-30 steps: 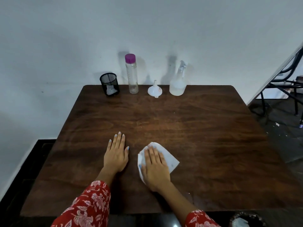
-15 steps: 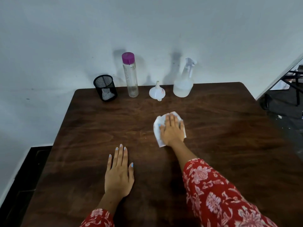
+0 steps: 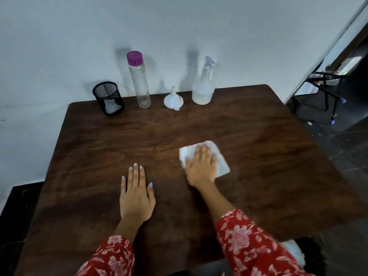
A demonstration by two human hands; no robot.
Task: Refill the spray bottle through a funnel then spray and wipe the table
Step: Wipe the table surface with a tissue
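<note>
The white cloth (image 3: pixel 207 158) lies flat mid-tabletop (image 3: pixel 258 156), its long axis running from near-right to far-left. The right hand (image 3: pixel 201 168) presses it with straight fingers (image 3: pixel 203 152). The left hand (image 3: pixel 137 196) rests flat, fingers extended. The spray bottle (image 3: pixel 204 84) stands upright at the far edge.

Location type: plain domestic or small-office room. Indicators: a square dark brown wooden worktop (image 3: pixel 258 140) set against a bare pale painted wall (image 3: pixel 79 36); a black wire-mesh pen holder (image 3: pixel 108 98) at the 11 o'clock corner; dark floor tiles (image 3: pixel 346 140) at 3 o'clock; black metal furniture legs (image 3: pixel 326 92) beyond a doorway at 2 o'clock.
</note>
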